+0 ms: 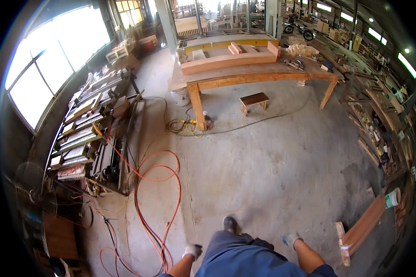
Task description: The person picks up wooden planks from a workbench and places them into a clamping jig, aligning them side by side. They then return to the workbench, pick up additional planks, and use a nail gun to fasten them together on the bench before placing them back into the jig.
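My left hand, in a pale glove with dark fingertips, hangs at my left side near the orange hose on the floor. My right hand, in a glove with a bluish-grey palm, is held out from my right side. Nothing can be seen in either hand, but the fingers are small and smeared, so their pose is unclear. Ahead stands a wooden workbench bearing a long reddish-brown board and shorter wood pieces. Neither hand touches the bench.
A small wooden stool stands before the bench, near a dark cable and a coiled yellow cord. A rack of wood pieces and clamps lines the left. At right lie planks beside a white bucket.
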Tool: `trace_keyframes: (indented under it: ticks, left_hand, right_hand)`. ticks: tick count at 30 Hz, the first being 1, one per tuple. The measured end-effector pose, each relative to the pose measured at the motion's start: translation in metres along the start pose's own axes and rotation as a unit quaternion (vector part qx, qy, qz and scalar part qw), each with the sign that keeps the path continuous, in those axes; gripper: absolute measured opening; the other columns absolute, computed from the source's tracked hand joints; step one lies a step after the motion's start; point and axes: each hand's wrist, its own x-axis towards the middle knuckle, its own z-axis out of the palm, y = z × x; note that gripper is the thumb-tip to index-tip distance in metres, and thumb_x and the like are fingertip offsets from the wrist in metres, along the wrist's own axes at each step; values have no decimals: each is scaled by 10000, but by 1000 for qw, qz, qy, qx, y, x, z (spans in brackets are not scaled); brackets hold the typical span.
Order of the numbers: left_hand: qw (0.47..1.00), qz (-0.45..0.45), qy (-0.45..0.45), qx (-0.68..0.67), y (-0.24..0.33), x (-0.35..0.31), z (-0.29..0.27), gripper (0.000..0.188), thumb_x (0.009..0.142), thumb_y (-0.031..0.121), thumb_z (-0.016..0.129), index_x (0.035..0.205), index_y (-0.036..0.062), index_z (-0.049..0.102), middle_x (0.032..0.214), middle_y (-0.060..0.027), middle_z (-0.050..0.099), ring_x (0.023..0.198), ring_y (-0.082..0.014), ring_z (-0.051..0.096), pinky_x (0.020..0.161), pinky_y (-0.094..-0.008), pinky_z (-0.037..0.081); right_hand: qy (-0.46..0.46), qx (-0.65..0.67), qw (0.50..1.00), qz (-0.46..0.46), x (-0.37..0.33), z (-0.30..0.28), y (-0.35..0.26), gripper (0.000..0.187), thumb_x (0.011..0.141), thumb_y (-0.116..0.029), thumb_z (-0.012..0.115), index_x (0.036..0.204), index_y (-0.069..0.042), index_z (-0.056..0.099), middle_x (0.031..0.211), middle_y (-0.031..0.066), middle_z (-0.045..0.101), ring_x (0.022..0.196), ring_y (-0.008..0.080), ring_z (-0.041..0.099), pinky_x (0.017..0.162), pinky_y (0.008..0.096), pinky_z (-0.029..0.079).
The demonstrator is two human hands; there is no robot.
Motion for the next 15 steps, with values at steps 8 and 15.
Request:
trace_keyframes:
  ticks: [8,15]
  left_hand:
    - [891,-4,141,-432,108,148,-362,322,951,56,621,1251,58,736,941,-83,763,774,-133,688,714,-295,558]
    - [913,55,162,-370,138,256,-407,262,914,111,669,1150,58,770,973,-133,779,778,-163,733,705,-319,570]
  right_hand:
    - [-124,191,940,253,-38,-77,-50,314,970,-311,716,1026,-8,776,893,101,765,716,213,678,676,386,532]
    - [-146,141,959,199,125,-136,-19,381,970,-362,710,1081,-2,770,943,123,782,755,231,700,721,400,548]
